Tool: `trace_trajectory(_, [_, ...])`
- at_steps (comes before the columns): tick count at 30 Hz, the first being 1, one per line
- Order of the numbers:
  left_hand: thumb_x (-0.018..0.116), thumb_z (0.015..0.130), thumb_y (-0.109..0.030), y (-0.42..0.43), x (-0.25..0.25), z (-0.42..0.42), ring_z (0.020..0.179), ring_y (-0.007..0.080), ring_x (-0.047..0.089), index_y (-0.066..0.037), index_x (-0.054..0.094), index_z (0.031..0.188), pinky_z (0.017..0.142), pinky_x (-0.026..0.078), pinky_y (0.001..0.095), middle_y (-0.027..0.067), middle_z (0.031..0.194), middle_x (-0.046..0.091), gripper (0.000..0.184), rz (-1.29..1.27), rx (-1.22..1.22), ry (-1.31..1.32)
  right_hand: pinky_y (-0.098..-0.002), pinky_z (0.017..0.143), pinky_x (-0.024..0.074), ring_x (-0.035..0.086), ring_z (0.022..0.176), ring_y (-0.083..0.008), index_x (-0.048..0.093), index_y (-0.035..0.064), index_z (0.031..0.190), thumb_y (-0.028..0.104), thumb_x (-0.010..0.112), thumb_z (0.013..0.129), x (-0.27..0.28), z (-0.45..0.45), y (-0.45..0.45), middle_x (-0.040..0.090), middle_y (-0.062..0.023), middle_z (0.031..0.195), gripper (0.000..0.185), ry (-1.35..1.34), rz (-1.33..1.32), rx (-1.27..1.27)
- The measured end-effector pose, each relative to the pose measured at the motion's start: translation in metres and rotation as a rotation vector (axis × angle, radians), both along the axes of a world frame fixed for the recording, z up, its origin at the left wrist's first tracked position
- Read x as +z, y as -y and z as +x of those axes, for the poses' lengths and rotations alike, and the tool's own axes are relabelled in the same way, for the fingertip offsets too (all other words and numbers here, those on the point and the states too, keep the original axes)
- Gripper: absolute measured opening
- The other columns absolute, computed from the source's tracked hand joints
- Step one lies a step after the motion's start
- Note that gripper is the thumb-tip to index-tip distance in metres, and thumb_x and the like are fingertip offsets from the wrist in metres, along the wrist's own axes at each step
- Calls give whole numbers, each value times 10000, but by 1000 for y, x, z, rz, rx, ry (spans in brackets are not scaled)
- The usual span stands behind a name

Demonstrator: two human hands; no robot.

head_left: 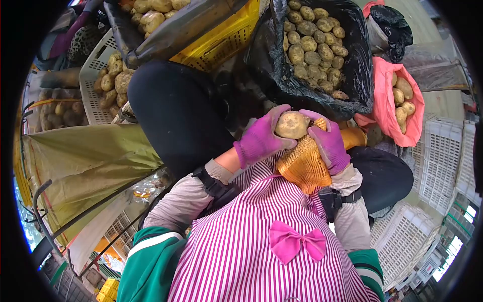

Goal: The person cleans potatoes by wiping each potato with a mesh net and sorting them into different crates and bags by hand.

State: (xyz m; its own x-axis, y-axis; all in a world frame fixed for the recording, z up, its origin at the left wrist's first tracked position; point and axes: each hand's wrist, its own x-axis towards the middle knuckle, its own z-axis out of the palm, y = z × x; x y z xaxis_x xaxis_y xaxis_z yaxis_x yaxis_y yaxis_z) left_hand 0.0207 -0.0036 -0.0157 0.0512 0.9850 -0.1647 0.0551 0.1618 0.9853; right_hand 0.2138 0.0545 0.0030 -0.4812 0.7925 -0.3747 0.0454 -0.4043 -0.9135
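Observation:
My left hand (260, 139), in a purple work glove, is closed around a pale brown potato (292, 125) above my lap. My right hand (332, 147), gloved the same way, grips a piece of orange mesh netting (305, 166), with some of it showing at the fingertips beside the potato. The netting hangs down over my striped apron (251, 236). Just beyond my hands is a container lined with a black plastic bag (271, 50), holding many soil-covered potatoes (314, 48).
At right stands a pink bag (380, 95) with several potatoes, near stacked white crates (437, 161). Back left are a yellow crate (234, 35) and a white crate (90, 75) of potatoes. An olive tarp (85, 166) lies left of my knee.

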Motion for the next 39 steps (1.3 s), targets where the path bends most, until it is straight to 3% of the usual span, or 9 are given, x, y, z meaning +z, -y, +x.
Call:
trace_trajectory(9, [778, 712, -203, -5, -5, 12, 999, 288, 657, -34, 506, 1260, 916, 491, 352, 170, 1062, 659, 635, -135, -43, -417, -290, 961, 444, 578, 1126, -187, 583, -18, 1241, 224, 577, 962, -25, -28, 20, 600, -129, 1271, 370, 147, 97, -231])
trace_trajectory(15, [698, 781, -280, -17, -22, 30, 1018, 399, 606, -45, 557, 1185, 845, 499, 427, 238, 1063, 638, 488, -94, -202, -539, -382, 823, 502, 653, 921, -368, 697, 53, 1004, 281, 533, 928, -79, -26, -6, 687, -194, 957, 291, 626, 393, -128])
trace_trajectory(18, [752, 742, -260, -18, -27, 30, 1004, 359, 641, -28, 544, 1219, 880, 501, 393, 206, 1051, 657, 570, -60, -169, -449, -397, 761, 509, 677, 843, -321, 708, 27, 950, 241, 541, 902, -110, 9, -29, 700, -182, 897, 276, 767, 660, 118])
trace_trajectory(23, [840, 674, -201, -23, -31, 23, 999, 238, 647, 0, 516, 1293, 920, 492, 313, 134, 1061, 671, 727, -96, -122, -19, -287, 734, 506, 656, 809, -204, 619, -64, 1096, 285, 565, 937, -91, 38, -27, 700, -138, 912, 387, 201, -348, -430])
trace_trajectory(28, [743, 703, -153, -22, -33, 36, 998, 209, 637, 17, 538, 1264, 899, 490, 313, 138, 1066, 668, 620, -139, -234, -149, -338, 824, 484, 628, 902, -209, 616, 4, 1174, 358, 573, 945, -67, -7, 1, 676, -122, 1001, 424, 414, 330, -250])
trace_trajectory(31, [717, 719, -138, -22, -48, 36, 1025, 191, 617, 18, 529, 1272, 907, 487, 319, 129, 1110, 642, 605, -94, -270, -88, -354, 803, 491, 637, 867, -213, 655, 3, 1098, 361, 570, 924, -78, 9, -14, 676, -118, 894, 408, 726, 273, -130])
trace_trajectory(35, [773, 723, -93, -23, -37, 31, 1102, 183, 580, -20, 473, 1343, 953, 482, 323, 76, 1235, 578, 693, -303, -231, 529, -391, 782, 501, 670, 866, -315, 669, -17, 993, 340, 576, 884, -103, 45, -33, 687, -196, 856, 385, 553, -12, -153])
trace_trajectory(38, [805, 723, -77, -29, -24, 27, 1160, 170, 541, -50, 411, 1396, 990, 468, 317, 45, 1287, 528, 781, -338, -166, 592, -395, 778, 506, 671, 875, -355, 638, -37, 991, 323, 617, 851, -113, 75, -45, 686, -224, 882, 387, 373, -313, -242])
trace_trajectory(39, [805, 735, -85, -29, -20, 25, 1183, 158, 520, -57, 388, 1409, 1007, 455, 301, 51, 1295, 514, 793, -319, -164, 487, -378, 752, 512, 670, 829, -308, 630, -40, 987, 324, 642, 842, -120, 85, -40, 681, -184, 859, 392, 858, -82, -95])
